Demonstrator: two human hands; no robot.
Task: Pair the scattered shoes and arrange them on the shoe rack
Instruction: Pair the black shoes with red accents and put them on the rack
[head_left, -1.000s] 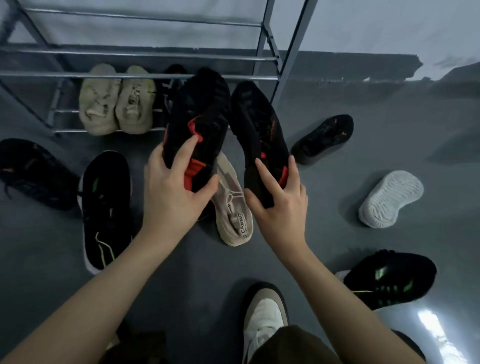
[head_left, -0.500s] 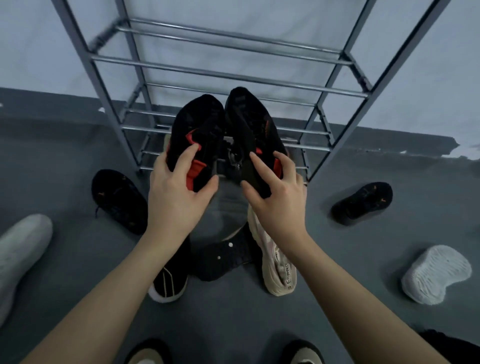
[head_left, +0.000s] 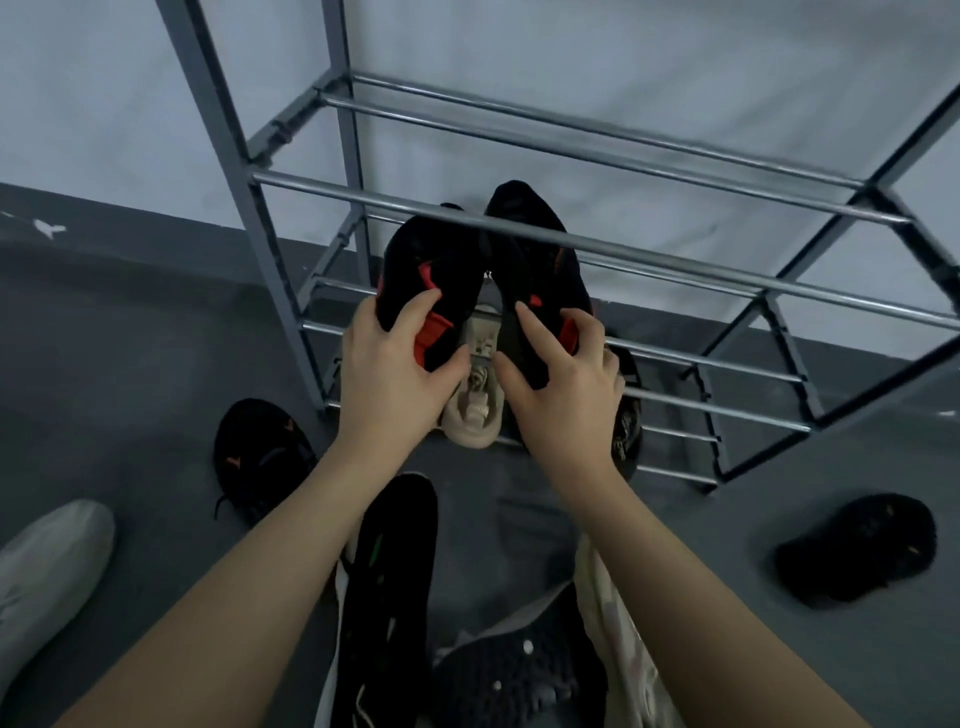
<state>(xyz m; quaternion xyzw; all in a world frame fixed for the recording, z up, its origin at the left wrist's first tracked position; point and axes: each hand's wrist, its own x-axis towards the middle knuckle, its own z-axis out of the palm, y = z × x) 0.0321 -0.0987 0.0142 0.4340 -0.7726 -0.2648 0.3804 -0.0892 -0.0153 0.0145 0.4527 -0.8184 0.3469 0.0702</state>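
The black-and-red shoes, a matched pair, are now toe-first between the rails of the shoe rack (head_left: 571, 239), where half a second ago they were only held up in front of it. The left shoe (head_left: 431, 270) is gripped at its heel end by the left hand (head_left: 395, 374), thumb under and fingers over the red tab; the right shoe (head_left: 535, 270) is gripped the same way by the right hand (head_left: 561, 395). The hands sit close together, each clamped on its own shoe, at about 12 o'clock from the wearer. The upper front rail crosses over both toes, so I judge the pair is going onto the tier just below it and only needs setting down.

The shoes look soft and knitted, matte black with glossy red trim. The rack is thin round metal tubing on grey square posts. A beige shoe (head_left: 475, 410) lies on the lowest tier beneath the hands (laces up). Other black shoes lie on the grey floor at 9 o'clock (head_left: 260, 452) and 3 o'clock (head_left: 857, 545).
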